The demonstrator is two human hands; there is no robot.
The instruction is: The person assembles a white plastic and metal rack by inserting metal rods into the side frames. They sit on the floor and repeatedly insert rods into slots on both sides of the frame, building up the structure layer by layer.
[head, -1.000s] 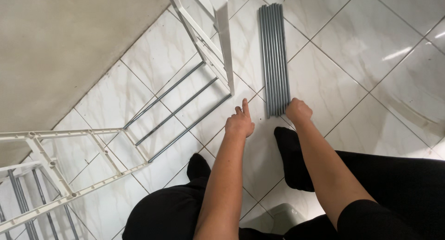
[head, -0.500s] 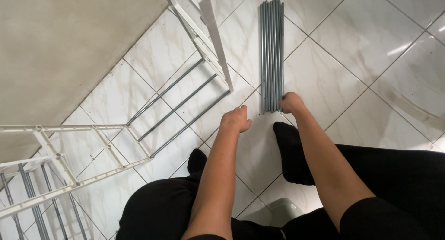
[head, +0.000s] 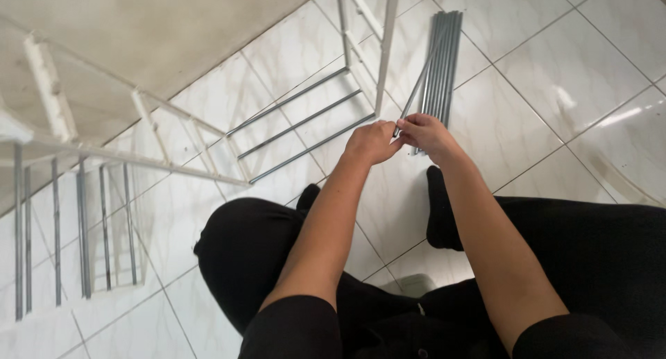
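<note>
The person sits on the white tiled floor (head: 555, 74) with both hands brought close together in front of them. The right hand (head: 427, 133) and the left hand (head: 373, 141) are both curled around the near end of a single grey metal rod (head: 418, 88), which rises at a slant away from the fingers. Just beyond the hands lies a bundle of grey rods (head: 444, 61), side by side on the tiles, its near end beside the right hand. To the left stands a white rack frame (head: 166, 133) with grey rods already fitted across it, one white post (head: 386, 47) reaching down near the left hand. A dark-socked foot (head: 438, 210) rests below the right wrist.
</note>
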